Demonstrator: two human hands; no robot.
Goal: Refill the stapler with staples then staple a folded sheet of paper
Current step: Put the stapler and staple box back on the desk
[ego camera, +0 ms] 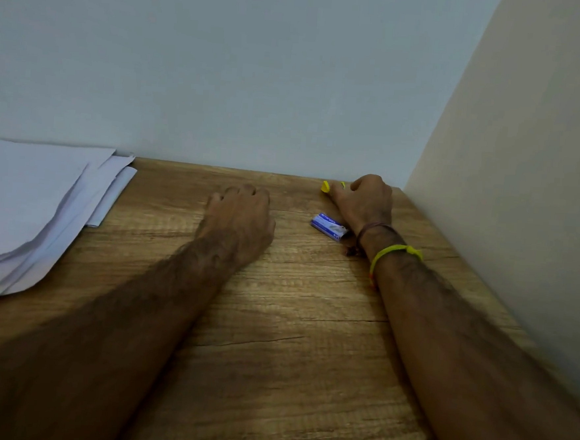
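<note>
A small yellow stapler (326, 186) lies at the back of the wooden desk (290, 340), close to the wall. My right hand (365, 201) is curled round it and hides most of it; only a yellow end and a sliver show. Just in front of that hand lies a small blue box of staples (329, 226), closed and flat on the desk. My left hand (238, 221) rests on the desk in the middle with its fingers loosely curled, holding nothing. A loose stack of white paper sheets (32, 208) lies at the left.
A pale wall runs along the back of the desk, and a second wall (523, 201) closes off the right side. My right wrist wears a yellow band (394, 253) and a brown thread. Bare wood stretches between my forearms towards the near edge.
</note>
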